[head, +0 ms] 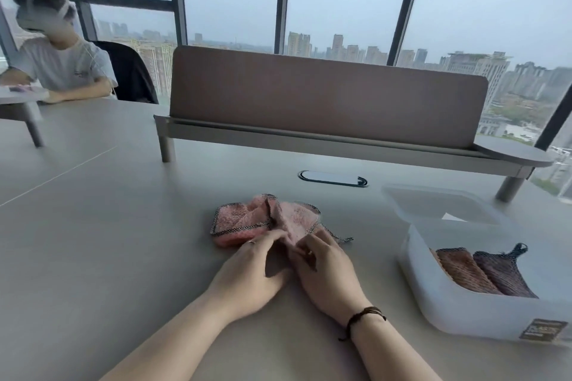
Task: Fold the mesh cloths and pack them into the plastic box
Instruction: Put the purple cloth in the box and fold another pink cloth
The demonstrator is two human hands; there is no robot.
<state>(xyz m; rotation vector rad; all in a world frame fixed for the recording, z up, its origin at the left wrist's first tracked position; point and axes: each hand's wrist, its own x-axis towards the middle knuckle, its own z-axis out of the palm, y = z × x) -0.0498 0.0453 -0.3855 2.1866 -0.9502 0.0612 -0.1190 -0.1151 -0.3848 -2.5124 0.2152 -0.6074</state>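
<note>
Hands, left (247, 269) and right (325, 269), pinching pink mesh cloth (266, 219) (seemingly half-folded) beside plastic box (464, 309)

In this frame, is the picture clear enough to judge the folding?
Head view: soft daylight from the windows, no glare; wide-angle bending at the edges; both hands, left and right, and the pink cloth slightly soft but readable; box clear.

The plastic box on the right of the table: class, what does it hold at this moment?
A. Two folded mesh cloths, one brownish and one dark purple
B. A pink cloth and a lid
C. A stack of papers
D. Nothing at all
A: inside the plastic box a brownish cloth and a dark purple cloth lie folded side by side, while the pink cloth is on the table under both hands.
</note>
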